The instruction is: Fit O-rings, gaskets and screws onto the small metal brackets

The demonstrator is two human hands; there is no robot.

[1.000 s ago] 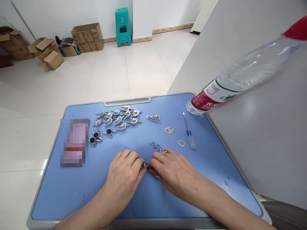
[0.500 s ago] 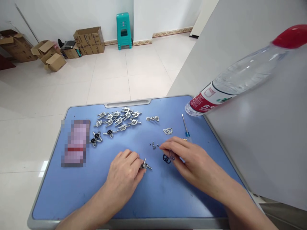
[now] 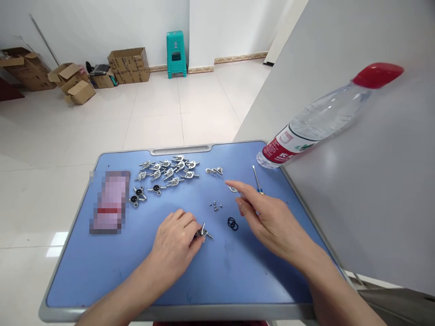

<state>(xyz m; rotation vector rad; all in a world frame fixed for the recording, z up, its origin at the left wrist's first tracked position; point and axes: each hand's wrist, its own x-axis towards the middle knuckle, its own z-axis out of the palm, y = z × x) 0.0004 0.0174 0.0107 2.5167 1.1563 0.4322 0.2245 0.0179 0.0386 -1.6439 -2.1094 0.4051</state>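
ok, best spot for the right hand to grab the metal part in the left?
Probably the side prong, coming from the right: it juts out that way, clear of the left hand, which covers the opposite side of the metal part.

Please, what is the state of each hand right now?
Left hand: closed, holding a small metal part.
Right hand: cannot be told whether it is open or gripping something.

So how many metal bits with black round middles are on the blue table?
3: the first metal bit beside the blurred pink shape, the second just behind it, the third to their right. The left hand may hide another.
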